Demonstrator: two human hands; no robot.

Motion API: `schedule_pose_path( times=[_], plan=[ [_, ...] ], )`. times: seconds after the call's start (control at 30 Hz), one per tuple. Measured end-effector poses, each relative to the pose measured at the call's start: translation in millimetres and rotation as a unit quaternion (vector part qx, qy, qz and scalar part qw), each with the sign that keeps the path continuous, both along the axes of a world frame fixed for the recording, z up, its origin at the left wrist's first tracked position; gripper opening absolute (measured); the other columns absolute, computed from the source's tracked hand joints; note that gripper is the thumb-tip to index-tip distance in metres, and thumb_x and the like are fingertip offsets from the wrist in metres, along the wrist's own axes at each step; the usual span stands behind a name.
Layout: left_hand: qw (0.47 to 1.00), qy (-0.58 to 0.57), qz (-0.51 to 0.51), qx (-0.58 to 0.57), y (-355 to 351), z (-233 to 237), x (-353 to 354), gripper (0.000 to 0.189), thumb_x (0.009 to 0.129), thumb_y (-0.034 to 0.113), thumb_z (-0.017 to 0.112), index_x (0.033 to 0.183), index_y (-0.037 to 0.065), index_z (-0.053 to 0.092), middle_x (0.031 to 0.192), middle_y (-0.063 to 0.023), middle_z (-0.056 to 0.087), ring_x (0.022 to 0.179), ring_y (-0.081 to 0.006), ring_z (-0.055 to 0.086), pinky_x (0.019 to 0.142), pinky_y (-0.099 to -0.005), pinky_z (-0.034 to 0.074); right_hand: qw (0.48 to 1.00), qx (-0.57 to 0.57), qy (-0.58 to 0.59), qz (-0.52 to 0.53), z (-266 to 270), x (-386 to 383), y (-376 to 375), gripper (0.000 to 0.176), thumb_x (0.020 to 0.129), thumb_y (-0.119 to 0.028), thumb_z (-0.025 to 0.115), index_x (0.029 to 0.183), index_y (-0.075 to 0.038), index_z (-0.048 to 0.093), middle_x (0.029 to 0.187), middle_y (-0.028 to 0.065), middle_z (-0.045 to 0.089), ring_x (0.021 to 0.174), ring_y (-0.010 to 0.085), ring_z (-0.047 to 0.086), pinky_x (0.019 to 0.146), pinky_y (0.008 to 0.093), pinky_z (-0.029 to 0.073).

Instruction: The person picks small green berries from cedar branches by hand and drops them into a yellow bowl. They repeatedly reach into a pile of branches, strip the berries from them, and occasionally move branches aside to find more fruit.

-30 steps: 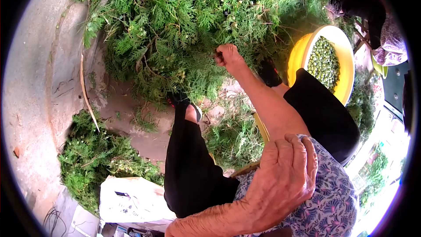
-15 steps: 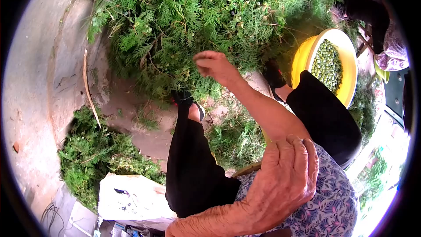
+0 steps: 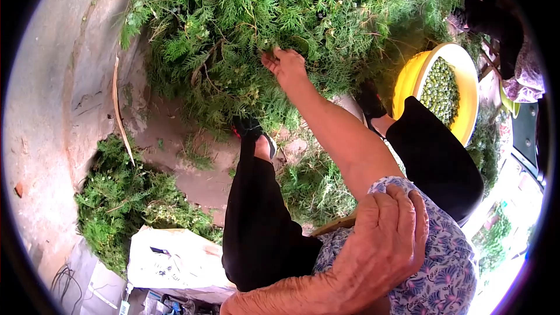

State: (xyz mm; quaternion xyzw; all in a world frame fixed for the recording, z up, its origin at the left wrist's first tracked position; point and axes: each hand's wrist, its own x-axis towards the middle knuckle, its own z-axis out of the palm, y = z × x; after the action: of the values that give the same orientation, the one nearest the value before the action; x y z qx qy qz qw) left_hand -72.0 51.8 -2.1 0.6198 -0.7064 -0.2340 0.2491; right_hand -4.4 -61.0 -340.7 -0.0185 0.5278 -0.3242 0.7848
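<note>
Green foliage (image 3: 233, 29) lies by one hand (image 3: 289, 69) of two.

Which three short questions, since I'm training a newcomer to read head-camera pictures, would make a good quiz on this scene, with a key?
1. Which of the person's two hands is at the leafy green heap?
2. Fill in the colour: the yellow tub holds many small round ____ pieces.
3. True or false: the left hand is inside the yellow tub.

Key:
1. The right hand.
2. Green.
3. False; the left hand is seen against the patterned shirt, well away from the tub.
</note>
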Motion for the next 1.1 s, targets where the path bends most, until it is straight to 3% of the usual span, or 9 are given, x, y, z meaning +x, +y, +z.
schedule_pose_path(
  times=[0.23, 0.3, 0.4, 0.47, 0.6, 0.67, 0.9, 0.97, 1.1],
  plan=[
    [1.000, -0.016, 0.005, 0.001, 1.2, 0.2, -2.0, 0.035, 0.065, 0.008, 0.054, 0.092, -0.014, 0.056, 0.086, -0.0264, 0.055, 0.075, -0.0306, 0.055, 0.062, -0.0368, 0.045, 0.997, 0.076, -0.006, 0.027, -11.3, 2.4, -12.7, 0.010, 0.086, -0.004, 0.053, 0.092, 0.003, 0.050, 0.084, 0.0135, 0.054, 0.071, 0.0236, 0.056, 0.057, 0.0347, 0.050],
    [1.000, -0.015, 0.008, -0.002, 2.1, -3.5, -3.2, 0.035, 0.065, 0.008, 0.054, 0.092, -0.014, 0.056, 0.086, -0.0262, 0.055, 0.075, -0.0304, 0.055, 0.062, -0.0368, 0.045, 0.993, 0.080, 0.030, 0.078, -15.2, -2.1, -14.4, 0.010, 0.082, -0.006, 0.060, 0.080, 0.001, 0.053, 0.071, 0.0116, 0.057, 0.059, 0.0215, 0.056, 0.047, 0.0353, 0.047],
    [0.994, -0.057, 0.061, -0.069, 1.1, -8.2, -3.3, 0.034, 0.065, 0.008, 0.054, 0.091, -0.014, 0.057, 0.084, -0.0251, 0.056, 0.075, -0.0301, 0.055, 0.063, -0.0365, 0.045, 0.988, 0.008, 0.009, 0.154, -12.3, -21.1, -4.4, 0.010, 0.081, -0.006, 0.061, 0.081, 0.001, 0.054, 0.073, 0.0105, 0.058, 0.059, 0.0211, 0.056, 0.047, 0.0346, 0.047],
    [0.998, -0.020, -0.032, 0.055, -2.3, 1.3, 4.8, 0.029, 0.078, 0.012, 0.051, 0.099, -0.008, 0.056, 0.088, -0.0224, 0.056, 0.075, -0.0257, 0.057, 0.067, -0.0337, 0.047, 0.988, -0.016, 0.002, 0.156, -11.8, -32.2, 0.9, 0.010, 0.082, -0.007, 0.061, 0.081, 0.001, 0.056, 0.072, 0.0089, 0.058, 0.060, 0.0199, 0.057, 0.048, 0.0329, 0.047],
    [0.997, -0.020, -0.050, 0.063, -0.1, -1.8, 1.6, 0.029, 0.079, 0.013, 0.052, 0.099, -0.008, 0.056, 0.089, -0.0216, 0.056, 0.075, -0.0258, 0.057, 0.067, -0.0338, 0.047, 0.978, -0.041, -0.046, 0.199, -0.4, -47.1, 1.7, 0.014, 0.083, -0.010, 0.061, 0.089, 0.001, 0.054, 0.072, 0.0081, 0.057, 0.062, 0.0192, 0.059, 0.049, 0.0294, 0.048],
    [0.995, -0.059, 0.055, -0.053, 3.6, -11.3, -8.7, 0.032, 0.065, 0.007, 0.054, 0.090, -0.013, 0.058, 0.081, -0.0237, 0.056, 0.074, -0.0292, 0.055, 0.062, -0.0362, 0.045, 0.976, -0.051, -0.058, 0.206, 6.6, -49.6, 3.8, 0.015, 0.083, -0.010, 0.061, 0.091, 0.000, 0.054, 0.072, 0.0083, 0.057, 0.063, 0.0191, 0.059, 0.050, 0.0288, 0.048],
    [0.998, -0.031, 0.014, 0.047, 4.7, 1.5, -1.8, 0.031, 0.064, 0.008, 0.057, 0.090, -0.010, 0.061, 0.078, -0.0218, 0.057, 0.074, -0.0287, 0.056, 0.063, -0.0343, 0.046, 0.959, -0.037, -0.150, 0.239, 11.7, -67.9, 8.7, 0.014, 0.083, -0.007, 0.059, 0.094, 0.000, 0.054, 0.084, 0.0123, 0.059, 0.073, 0.0218, 0.062, 0.058, 0.0326, 0.053],
    [0.998, -0.007, -0.037, 0.058, 1.9, 1.2, 4.6, 0.030, 0.079, 0.014, 0.052, 0.100, -0.008, 0.056, 0.089, -0.0212, 0.056, 0.075, -0.0258, 0.057, 0.067, -0.0338, 0.046, 0.946, -0.052, -0.180, 0.263, 6.8, -75.0, 9.5, 0.016, 0.083, -0.007, 0.059, 0.096, -0.001, 0.054, 0.090, 0.0120, 0.059, 0.076, 0.0222, 0.062, 0.062, 0.0329, 0.053],
    [0.996, -0.008, -0.049, 0.074, 2.8, 1.4, 6.9, 0.032, 0.079, 0.014, 0.052, 0.102, -0.008, 0.056, 0.088, -0.0215, 0.056, 0.075, -0.0262, 0.058, 0.067, -0.0338, 0.046, 0.925, -0.126, -0.220, 0.284, 24.4, -74.7, 8.4, 0.017, 0.082, -0.004, 0.057, 0.098, -0.001, 0.054, 0.093, 0.0122, 0.059, 0.082, 0.0224, 0.062, 0.069, 0.0339, 0.054]
  ],
)
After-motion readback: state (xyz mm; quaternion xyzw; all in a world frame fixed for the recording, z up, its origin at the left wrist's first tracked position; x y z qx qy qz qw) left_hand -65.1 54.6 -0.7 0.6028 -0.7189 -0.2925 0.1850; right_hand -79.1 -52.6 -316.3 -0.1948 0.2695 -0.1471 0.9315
